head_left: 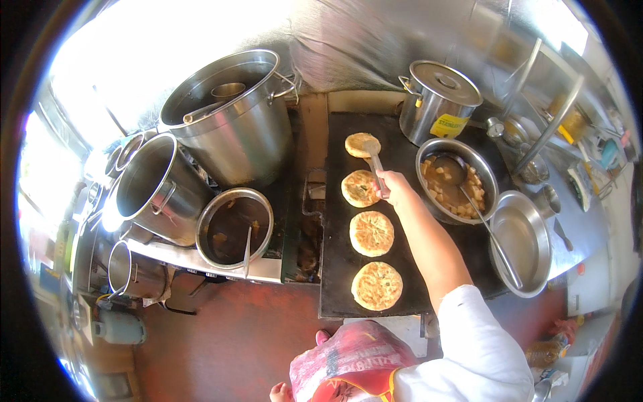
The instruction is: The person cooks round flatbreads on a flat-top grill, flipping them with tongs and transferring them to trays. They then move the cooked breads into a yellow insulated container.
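Observation:
My right hand [394,187] grips a pair of metal tongs [378,168] over a black flat griddle [341,281]. The tongs' far end lies on the farthest browned flatbread [359,144]; whether they pinch it I cannot tell. Partly behind my hand is a second flatbread [359,190]. Two more, a third flatbread [371,233] and the nearest flatbread [377,286], lie in the same row towards me. Only part of my left hand [280,392] shows, low beside my red apron [351,359], its fingers too cut off to judge.
Right of the row stand a lidded steel pot [434,108], a bowl of cubed food in broth [454,186] with a ladle [485,221], and a steel basin [525,241]. At left are a tall stockpot [241,135], a second pot [150,186] and a pan of dark liquid [231,236].

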Available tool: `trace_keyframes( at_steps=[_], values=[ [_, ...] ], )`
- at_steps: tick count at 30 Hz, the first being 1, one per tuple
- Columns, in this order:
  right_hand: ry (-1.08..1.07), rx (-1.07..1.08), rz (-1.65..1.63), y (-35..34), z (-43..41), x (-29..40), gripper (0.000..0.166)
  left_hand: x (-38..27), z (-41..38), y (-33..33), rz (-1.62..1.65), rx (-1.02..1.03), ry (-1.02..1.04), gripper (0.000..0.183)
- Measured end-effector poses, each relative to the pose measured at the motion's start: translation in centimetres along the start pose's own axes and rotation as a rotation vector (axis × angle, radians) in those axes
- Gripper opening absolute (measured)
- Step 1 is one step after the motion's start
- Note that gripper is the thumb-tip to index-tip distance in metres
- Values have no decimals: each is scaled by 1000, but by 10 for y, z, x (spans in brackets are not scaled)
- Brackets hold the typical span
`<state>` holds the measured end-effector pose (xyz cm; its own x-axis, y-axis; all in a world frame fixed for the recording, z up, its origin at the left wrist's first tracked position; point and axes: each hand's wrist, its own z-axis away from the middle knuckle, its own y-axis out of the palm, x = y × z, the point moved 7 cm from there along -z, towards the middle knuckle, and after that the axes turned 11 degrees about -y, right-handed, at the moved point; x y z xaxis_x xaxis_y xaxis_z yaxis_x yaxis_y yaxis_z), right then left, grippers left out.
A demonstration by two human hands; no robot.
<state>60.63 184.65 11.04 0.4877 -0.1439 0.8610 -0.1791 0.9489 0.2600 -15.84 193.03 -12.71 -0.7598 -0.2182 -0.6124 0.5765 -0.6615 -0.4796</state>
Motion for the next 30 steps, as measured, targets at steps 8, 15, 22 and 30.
trace_keyframes(
  at_steps=[8,15,22,30],
  values=[
    [-821,-235,987,-1,-1,44,24,38,0,-1,68,-33,-140,34],
    [-991,-99,1590,4,76,48,50,-2,2,9,363,20,-279,27],
    [-453,132,582,-41,89,13,18,-37,2,7,384,41,-315,28],
    [-213,228,114,-39,113,12,19,-56,19,10,437,-7,-359,22]
  ],
)
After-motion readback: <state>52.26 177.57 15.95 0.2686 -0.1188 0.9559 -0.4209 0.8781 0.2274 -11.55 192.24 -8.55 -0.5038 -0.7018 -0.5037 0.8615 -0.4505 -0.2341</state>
